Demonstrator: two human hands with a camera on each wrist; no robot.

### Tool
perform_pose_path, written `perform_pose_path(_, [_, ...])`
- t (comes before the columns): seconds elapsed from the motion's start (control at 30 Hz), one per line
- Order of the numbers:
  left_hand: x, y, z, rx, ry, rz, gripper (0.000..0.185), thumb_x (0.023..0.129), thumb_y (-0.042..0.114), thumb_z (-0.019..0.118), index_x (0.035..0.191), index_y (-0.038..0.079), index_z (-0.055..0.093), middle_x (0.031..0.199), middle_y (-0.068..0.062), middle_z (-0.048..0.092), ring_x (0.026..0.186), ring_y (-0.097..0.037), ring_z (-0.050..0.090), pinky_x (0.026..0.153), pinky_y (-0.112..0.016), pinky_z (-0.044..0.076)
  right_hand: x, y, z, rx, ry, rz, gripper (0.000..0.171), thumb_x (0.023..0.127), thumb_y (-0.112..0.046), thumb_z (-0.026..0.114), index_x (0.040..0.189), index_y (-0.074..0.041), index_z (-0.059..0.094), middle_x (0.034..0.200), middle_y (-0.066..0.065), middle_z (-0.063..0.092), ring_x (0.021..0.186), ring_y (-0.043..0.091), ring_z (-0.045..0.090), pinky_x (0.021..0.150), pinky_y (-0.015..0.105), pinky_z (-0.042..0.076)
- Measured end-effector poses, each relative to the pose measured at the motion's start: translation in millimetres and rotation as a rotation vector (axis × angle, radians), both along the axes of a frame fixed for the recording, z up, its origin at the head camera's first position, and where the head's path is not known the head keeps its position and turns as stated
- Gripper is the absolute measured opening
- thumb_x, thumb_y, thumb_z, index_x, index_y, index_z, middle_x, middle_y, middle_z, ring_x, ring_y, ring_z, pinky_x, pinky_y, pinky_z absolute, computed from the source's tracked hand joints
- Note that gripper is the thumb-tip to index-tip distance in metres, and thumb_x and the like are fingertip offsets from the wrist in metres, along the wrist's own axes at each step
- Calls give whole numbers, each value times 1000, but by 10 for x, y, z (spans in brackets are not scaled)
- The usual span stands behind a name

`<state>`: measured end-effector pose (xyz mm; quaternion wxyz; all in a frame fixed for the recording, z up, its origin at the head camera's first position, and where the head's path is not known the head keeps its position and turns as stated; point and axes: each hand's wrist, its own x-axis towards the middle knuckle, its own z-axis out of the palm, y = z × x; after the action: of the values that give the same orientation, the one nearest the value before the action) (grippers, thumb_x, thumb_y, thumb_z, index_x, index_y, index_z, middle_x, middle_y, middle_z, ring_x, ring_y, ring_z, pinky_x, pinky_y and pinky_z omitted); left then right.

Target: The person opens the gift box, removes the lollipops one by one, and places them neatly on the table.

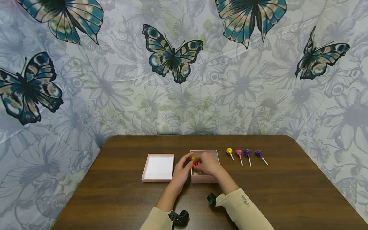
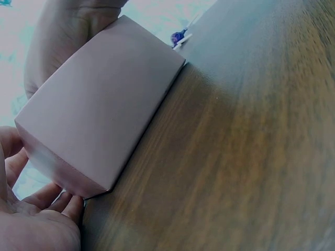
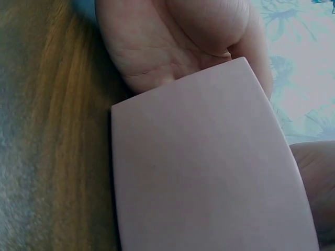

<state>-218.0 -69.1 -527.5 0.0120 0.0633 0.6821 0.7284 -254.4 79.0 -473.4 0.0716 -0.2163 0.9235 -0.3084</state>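
A pink open box (image 1: 204, 180) stands on the table with several small bright candies inside, mostly hidden by the hands. My left hand (image 1: 183, 166) lies along the box's left wall, fingers touching its side, as the left wrist view also shows at the pink wall (image 2: 104, 99). Reaching over the rim from the right, my right hand (image 1: 207, 163) pinches a red lollipop (image 1: 194, 165) in the box; its stick is hidden. A yellow candy (image 1: 193, 158) shows just behind. In the right wrist view the box wall (image 3: 204, 167) covers the fingertips.
Left of the box lies a pink-rimmed lid (image 1: 157, 181) with a white inside. To the right, a yellow lollipop (image 1: 229, 150), a pink lollipop (image 1: 239, 152) and two purple ones, one a purple lollipop (image 1: 248, 153), lie in a row on the brown table (image 1: 120, 198).
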Motion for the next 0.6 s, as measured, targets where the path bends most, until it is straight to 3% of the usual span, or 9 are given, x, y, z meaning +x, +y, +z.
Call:
perform_pose_path(0.3, [-15,9,-14,3,4,1,40,103,13,51,143,14,53,154,-11,46,147,-32,37,121,-52,30,13,16,20,-16,-5,-7,8,85,-13,77,81,-6,74,58,-1,57,50,10,49,49,22,40])
perform_pose_path(0.5, [-33,12,-29,2,12,15,39,102,11,51,141,15,55,152,-11,48,145,-30,40,120,-50,32,25,21,72,-38,-56,-46,6,86,-13,77,85,-7,76,62,0,61,53,12,56,50,25,46])
perform_pose_path(0.6, [-27,5,-28,-13,9,18,39,102,11,51,141,16,55,153,-10,48,145,-30,41,120,-50,33,32,39,94,-50,-42,-52,6,85,-11,77,88,-6,76,59,0,58,51,11,54,50,24,44])
